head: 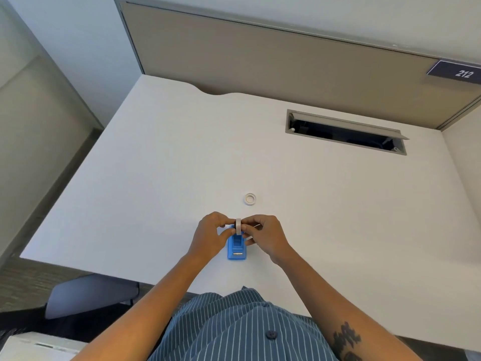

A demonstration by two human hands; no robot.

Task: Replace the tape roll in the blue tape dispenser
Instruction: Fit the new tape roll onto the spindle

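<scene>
The blue tape dispenser (pixel 236 247) lies on the white desk (pixel 156 178) close to the front edge, its metal cutter toward me. A white tape roll (pixel 238 226) stands on edge just above the dispenser's far end. My left hand (pixel 212 233) pinches the roll from the left and my right hand (pixel 263 234) pinches it from the right. A short strip of tape sticks out past my right fingers. A second small whitish ring (pixel 250 199), a roll or core, lies flat on the desk a little beyond my hands.
A recessed cable tray (pixel 346 131) with its lid open is set into the desk at the back right. A beige partition panel (pixel 260 61) stands behind the desk. A grey chair (pixel 91 293) sits below the desk's front left corner.
</scene>
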